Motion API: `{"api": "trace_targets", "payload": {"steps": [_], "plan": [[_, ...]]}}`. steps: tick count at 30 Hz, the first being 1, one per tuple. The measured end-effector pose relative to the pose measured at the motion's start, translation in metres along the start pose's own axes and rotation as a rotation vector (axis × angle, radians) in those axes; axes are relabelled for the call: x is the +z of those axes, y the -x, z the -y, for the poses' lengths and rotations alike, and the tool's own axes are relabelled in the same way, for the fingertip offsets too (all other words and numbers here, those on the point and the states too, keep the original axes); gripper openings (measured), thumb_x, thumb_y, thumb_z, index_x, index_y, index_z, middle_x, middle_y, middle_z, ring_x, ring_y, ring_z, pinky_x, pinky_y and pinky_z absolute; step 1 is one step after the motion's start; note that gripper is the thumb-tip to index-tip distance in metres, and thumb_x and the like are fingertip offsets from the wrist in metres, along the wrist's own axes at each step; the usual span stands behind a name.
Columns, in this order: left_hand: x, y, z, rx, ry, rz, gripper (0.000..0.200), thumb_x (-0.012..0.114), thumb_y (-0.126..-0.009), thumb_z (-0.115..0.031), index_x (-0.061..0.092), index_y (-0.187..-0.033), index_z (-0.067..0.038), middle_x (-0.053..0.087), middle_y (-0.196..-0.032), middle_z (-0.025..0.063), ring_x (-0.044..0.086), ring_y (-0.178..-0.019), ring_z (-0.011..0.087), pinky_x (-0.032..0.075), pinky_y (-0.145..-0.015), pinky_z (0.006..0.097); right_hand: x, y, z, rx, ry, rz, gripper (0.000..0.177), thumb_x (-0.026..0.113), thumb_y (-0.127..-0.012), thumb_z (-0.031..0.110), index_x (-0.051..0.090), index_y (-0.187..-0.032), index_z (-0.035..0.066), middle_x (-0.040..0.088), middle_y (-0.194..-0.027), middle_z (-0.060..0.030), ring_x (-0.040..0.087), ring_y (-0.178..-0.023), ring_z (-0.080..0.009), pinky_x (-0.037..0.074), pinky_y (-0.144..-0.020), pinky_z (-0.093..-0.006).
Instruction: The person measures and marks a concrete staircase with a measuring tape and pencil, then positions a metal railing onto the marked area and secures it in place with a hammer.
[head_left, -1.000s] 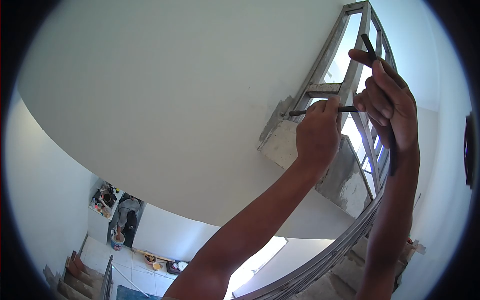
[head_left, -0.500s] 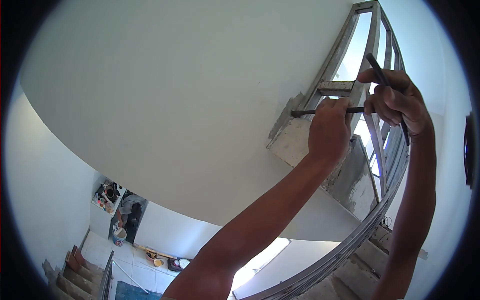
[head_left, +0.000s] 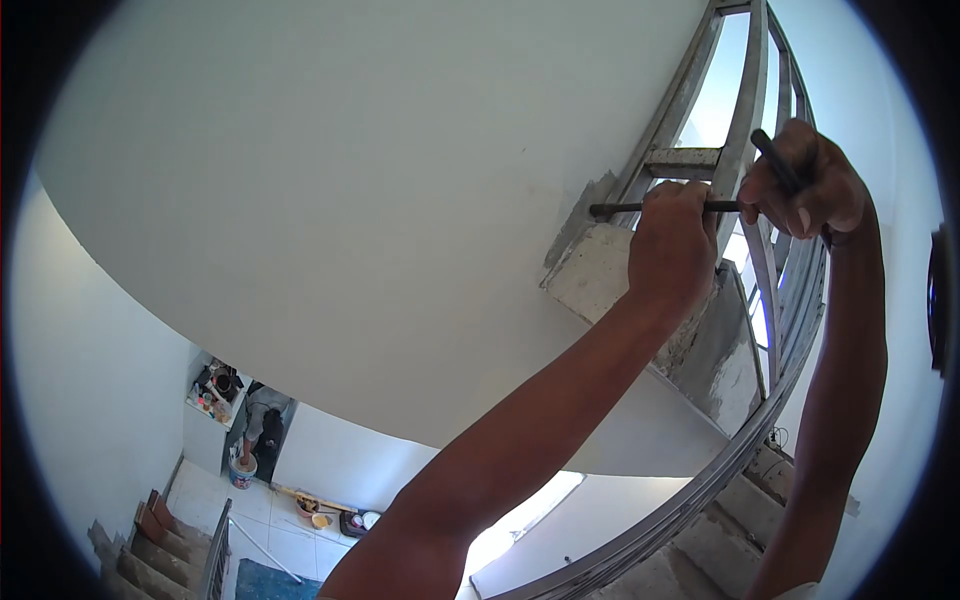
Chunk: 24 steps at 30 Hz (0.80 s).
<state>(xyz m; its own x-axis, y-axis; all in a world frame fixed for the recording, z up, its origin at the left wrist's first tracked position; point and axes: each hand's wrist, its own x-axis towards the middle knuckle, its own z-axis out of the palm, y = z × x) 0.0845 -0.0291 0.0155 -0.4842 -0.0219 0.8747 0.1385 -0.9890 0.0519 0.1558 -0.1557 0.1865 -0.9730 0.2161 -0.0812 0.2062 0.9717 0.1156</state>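
My left hand [head_left: 675, 235] is wrapped round a dark rod [head_left: 722, 206], which lies roughly level across the base of the metal railing [head_left: 742, 115]. The rod's left end is at the grey cement patch on the wall, above a pale block [head_left: 590, 268]. To the right, my right hand [head_left: 808, 185] is closed on a second dark bar [head_left: 775, 158], slanted and partly hidden by the fingers. Its fingers are also beside the right end of the level rod; whether they grip that rod too is unclear.
A curved handrail [head_left: 690, 500] runs below my arms, beside concrete steps [head_left: 725, 535]. Far below, a person [head_left: 262, 415] bends over a bucket [head_left: 242, 472]. Tools and bowls [head_left: 308, 508] lie on the tiled floor [head_left: 255, 505], near lower stairs [head_left: 165, 550].
Both hands have shifted slightly right in view. My right hand's fingers have closed more round the slanted bar, which has tilted. The person below now reaches into the bucket.
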Motion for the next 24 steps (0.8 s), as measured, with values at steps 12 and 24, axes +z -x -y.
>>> {"api": "trace_targets", "payload": {"steps": [12, 24], "plan": [[-0.003, 0.017, -0.014, -0.016, -0.236, 0.013, 0.089, 0.083, -0.083, -0.021, 0.026, -0.146, 0.005, 0.048, -0.132, 0.031, 0.05, -0.13, 0.0466, 0.049, -0.104, 0.0489, 0.059, -0.01, 0.025, 0.062, 0.212, -0.501, 0.043, 0.069, -0.096, 0.032, 0.067, -0.125, -0.001, 0.044, -0.052, 0.007, 0.04, -0.043, -0.0014, 0.044, -0.052, -0.0231], [-0.008, 0.005, 0.001, -0.002, 0.061, -0.045, 0.12, 0.087, -0.076, -0.021, 0.005, -0.158, 0.007, 0.048, -0.134, 0.0361, 0.051, -0.128, 0.0461, 0.04, -0.111, 0.052, 0.134, -0.093, 0.029, -0.176, -0.625, -1.962, 0.024, 0.05, -0.104, 0.0, 0.054, -0.126, -0.009, 0.043, -0.071, -0.0005, 0.041, -0.057, -0.0118, 0.05, -0.073, -0.036]]}}
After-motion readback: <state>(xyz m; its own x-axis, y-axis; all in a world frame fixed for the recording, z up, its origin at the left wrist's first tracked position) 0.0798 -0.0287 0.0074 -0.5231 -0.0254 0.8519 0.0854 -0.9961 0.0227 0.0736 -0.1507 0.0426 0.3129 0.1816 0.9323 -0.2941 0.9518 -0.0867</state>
